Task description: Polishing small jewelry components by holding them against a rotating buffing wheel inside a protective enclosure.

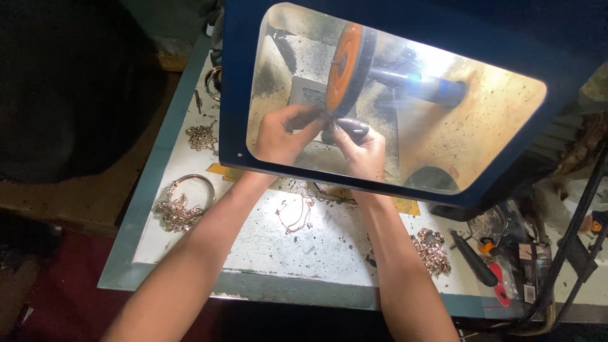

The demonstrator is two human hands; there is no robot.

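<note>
behind the clear shield (506, 126), the left hand (278, 136) and right hand (366, 149) are both pinched on a small dark piece (345, 126) at the orange wheel's (345, 66) six o'clock edge — likely light, stiff, slippery — best gripped by its ends.

Both arms stretched forward, hands close together.
Left hand (282, 134) and right hand (362, 149) curled, fingertips pinched, nearly touching.

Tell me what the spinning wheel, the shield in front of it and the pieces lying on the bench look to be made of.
Wheel: orange face, dark rim, matte; probably felt or an abrasive compound, unclear.
Shield: clear pane, likely plastic, dusty and smudged, in a blue painted frame.
Pieces such as the bangle and chain: rose-gold coloured metal, shiny, seemingly set with small stones.
</note>
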